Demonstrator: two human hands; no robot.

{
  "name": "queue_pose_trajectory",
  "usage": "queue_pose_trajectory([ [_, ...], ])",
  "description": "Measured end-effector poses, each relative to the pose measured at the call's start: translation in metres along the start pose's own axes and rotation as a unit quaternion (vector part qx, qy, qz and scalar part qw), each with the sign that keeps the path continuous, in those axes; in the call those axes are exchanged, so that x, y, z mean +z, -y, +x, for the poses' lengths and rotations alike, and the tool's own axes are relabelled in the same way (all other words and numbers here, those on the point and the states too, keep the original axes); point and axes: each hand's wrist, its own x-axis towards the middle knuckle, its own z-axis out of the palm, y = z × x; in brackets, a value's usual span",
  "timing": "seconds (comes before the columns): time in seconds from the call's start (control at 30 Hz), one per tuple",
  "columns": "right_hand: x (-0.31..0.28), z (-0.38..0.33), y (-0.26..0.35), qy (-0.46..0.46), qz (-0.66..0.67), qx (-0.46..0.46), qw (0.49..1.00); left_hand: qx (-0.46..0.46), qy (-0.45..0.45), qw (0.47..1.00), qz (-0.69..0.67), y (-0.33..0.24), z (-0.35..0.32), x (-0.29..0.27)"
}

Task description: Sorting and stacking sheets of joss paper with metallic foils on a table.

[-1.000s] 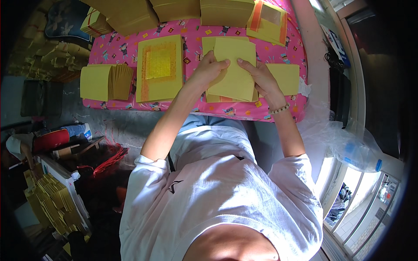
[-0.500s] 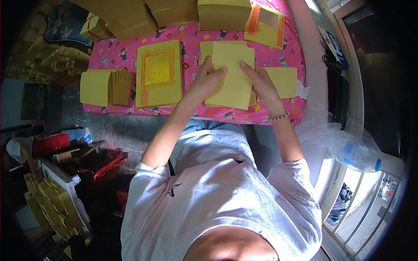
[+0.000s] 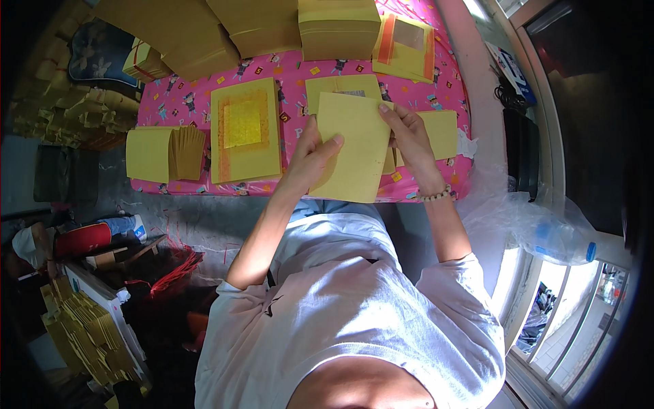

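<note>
Over the near edge of the table, I hold a flat yellow-brown paper envelope (image 3: pixel 355 146) between both hands. My left hand (image 3: pixel 308 158) is closed on its left edge, thumb on top. At the upper right corner my right hand (image 3: pixel 409 136) pinches it, thumb on top; the fingers underneath are partly hidden. Just behind it, another yellow paper piece (image 3: pixel 334 84) with a small grey patch lies on the table, partly covered. To the right of my right hand lies a further yellow paper piece (image 3: pixel 439 133).
On the pink patterned tablecloth (image 3: pixel 184 102) are a yellow board with an orange-stained frame (image 3: pixel 245 126), a fanned paper stack (image 3: pixel 153 153) and tall paper stacks (image 3: pixel 338 31). A framed yellow sheet (image 3: pixel 405 48) lies far right. A person (image 3: pixel 30 247) is at lower left.
The envelope has come nearer to me and slightly left, with both hands still on it. The paper behind it shows more, including its grey patch. My view has shifted a little.
</note>
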Motion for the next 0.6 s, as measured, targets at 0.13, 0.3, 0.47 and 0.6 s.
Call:
queue_pose_trajectory([
  [0.13, -0.002, -0.013, 0.005, 0.097, -0.081, 0.068, 0.990, 0.010, -0.011, 1.000, 0.006, 0.000, 0.005, -0.010],
  [0.3, -0.004, -0.013, -0.003, 0.126, -0.099, 0.043, 0.986, 0.009, -0.018, 0.999, 0.044, -0.002, 0.008, -0.009],
  [0.47, -0.007, -0.023, -0.005, 0.142, -0.082, 0.098, 0.982, 0.016, -0.038, 0.999, 0.011, -0.006, 0.007, -0.005],
  [0.6, -0.012, -0.024, -0.012, 0.136, -0.107, 0.078, 0.982, 0.030, -0.032, 0.998, 0.049, -0.002, 0.008, -0.005],
])
